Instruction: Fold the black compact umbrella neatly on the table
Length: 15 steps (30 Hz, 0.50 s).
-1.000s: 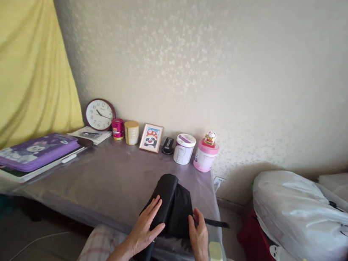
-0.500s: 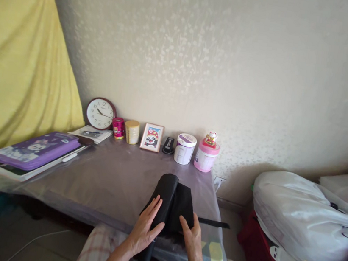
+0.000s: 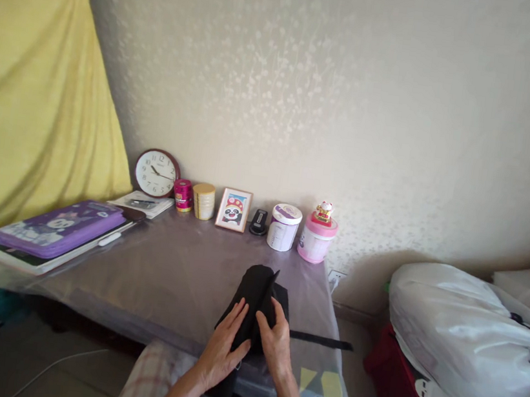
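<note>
Rests the left hand on top of the black umbrella, with fingers a bit apart and not curled tight. Cannot see the palm side. Bends the thumb and fingers of the right hand close together on a flap, and seems to pinch it. Holds the flap up in a thin edge, right beside the rolled part.

Looks only partly neat so far. Makes a thick, smooth roll on the left, under the left hand. Leaves loose cloth spread out on the right, not yet flat against the roll. Leaves the strap undone too, lying straight out to the right with its tip past the side edge. Pokes the handle out past the near edge of the tabletop.

Farther back, in a row by the wall, see a white tub, a pink tub with a little cat on top, a picture frame and a round clock. Off to the left, see a purple case. Well off to the right, beyond the tabletop, see a big white bag.
</note>
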Available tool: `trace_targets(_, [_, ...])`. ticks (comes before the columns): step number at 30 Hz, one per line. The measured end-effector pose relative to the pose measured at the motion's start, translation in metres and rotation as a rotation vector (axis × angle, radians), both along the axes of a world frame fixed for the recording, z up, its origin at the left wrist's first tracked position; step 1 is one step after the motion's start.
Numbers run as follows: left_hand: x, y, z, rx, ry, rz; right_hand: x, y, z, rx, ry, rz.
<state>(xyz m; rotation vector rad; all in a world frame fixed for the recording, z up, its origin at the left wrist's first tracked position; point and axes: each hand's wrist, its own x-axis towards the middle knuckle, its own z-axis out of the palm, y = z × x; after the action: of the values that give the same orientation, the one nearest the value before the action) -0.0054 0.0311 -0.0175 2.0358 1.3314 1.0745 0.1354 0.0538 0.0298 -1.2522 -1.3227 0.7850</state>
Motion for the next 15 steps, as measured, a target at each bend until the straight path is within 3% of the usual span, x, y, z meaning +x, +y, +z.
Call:
trace_targets(5, [0.000,0.000,-0.002,0.010,0.005,0.003,-0.015,0.000,0.004,-0.009,-0.099,0.091])
trace_targets(15, [-0.007,-0.003,-0.006,-0.017,-0.004,0.034,-0.027,-0.004,0.003,0.027,-0.363,0.079])
